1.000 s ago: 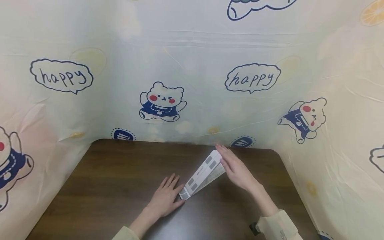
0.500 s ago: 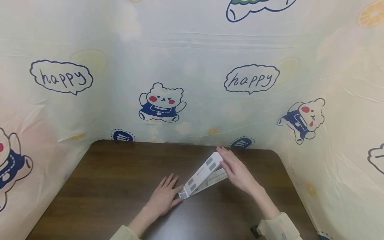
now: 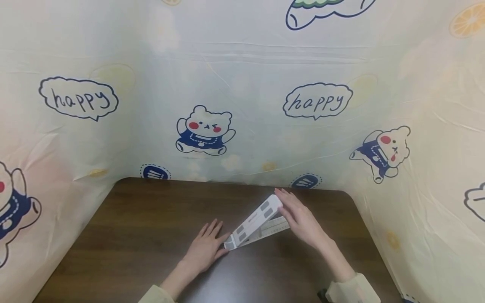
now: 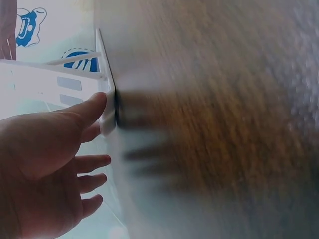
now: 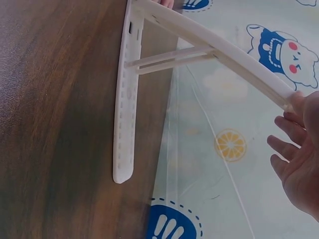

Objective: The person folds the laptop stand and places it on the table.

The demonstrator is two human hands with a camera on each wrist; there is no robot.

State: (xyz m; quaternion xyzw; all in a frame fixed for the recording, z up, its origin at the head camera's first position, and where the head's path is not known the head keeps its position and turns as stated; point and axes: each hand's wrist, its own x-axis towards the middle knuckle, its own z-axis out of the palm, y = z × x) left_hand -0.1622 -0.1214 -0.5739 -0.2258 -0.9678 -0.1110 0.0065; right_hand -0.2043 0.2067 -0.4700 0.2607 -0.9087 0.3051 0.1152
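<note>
A white folding laptop stand (image 3: 253, 222) with grey pads is on the table, one arm raised at an angle above its base. My left hand (image 3: 202, 251) pinches the hinge end between thumb and index finger; the other fingers are spread. At the raised arm's far end, my right hand (image 3: 304, 223) grips the tip with thumb and index finger. In the right wrist view the slotted base bar (image 5: 125, 124) lies along the tabletop, and two thin struts (image 5: 172, 59) link it to the raised arm (image 5: 234, 55). Part of the base is behind my right hand in the head view.
The dark wooden table (image 3: 151, 210) has rounded far corners. Printed cloth (image 3: 246, 84) with bears and "happy" bubbles hangs around its back and both sides.
The stand has turned slightly clockwise in the head view, and more of its base and struts shows. My right hand has moved slightly down and right with the arm's tip; my left stays at the hinge.
</note>
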